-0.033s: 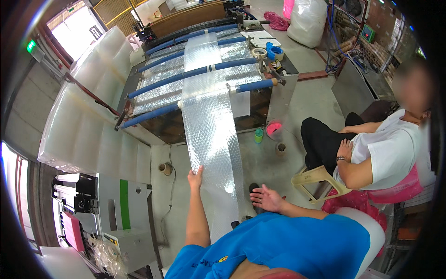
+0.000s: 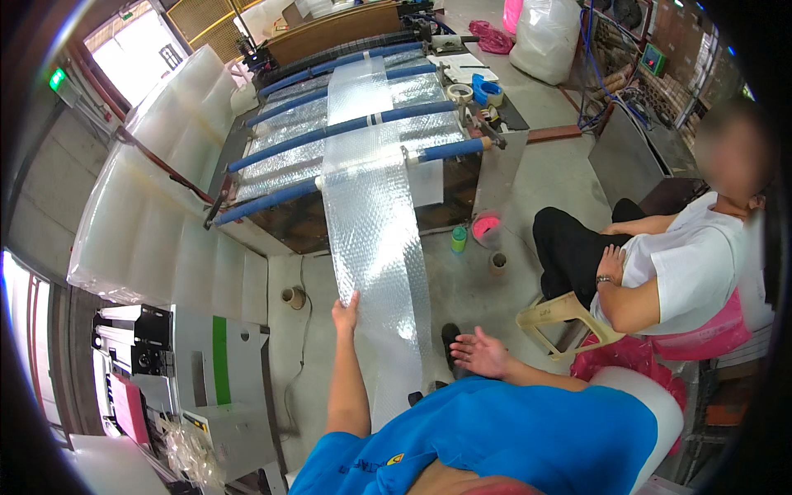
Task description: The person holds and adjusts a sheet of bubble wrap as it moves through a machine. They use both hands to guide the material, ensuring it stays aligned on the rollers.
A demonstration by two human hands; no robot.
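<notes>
A long strip of clear bubble wrap [image 2: 375, 223] runs over the rollers of a machine [image 2: 346, 132] and hangs down toward my body. My left hand [image 2: 346, 313] grips the strip's left edge, with the thumb on its face and the other fingers mostly behind it. My right hand [image 2: 481, 353] is off to the right of the strip, palm turned up and fingers spread, holding nothing. The strip's lower end passes down beside my blue shirt.
A person in a white shirt [image 2: 693, 264] sits at the right by a beige plastic stool [image 2: 569, 326]. On the floor stand a green container [image 2: 459, 239], a pink-topped tub [image 2: 487, 229] and cardboard tubes [image 2: 292, 298]. Bubble wrap stacks [image 2: 157, 198] line the left.
My right hand has shifted slightly to the right, away from the strip. My left hand keeps its hold at nearly the same spot; the strip's lower part has swung slightly left.
</notes>
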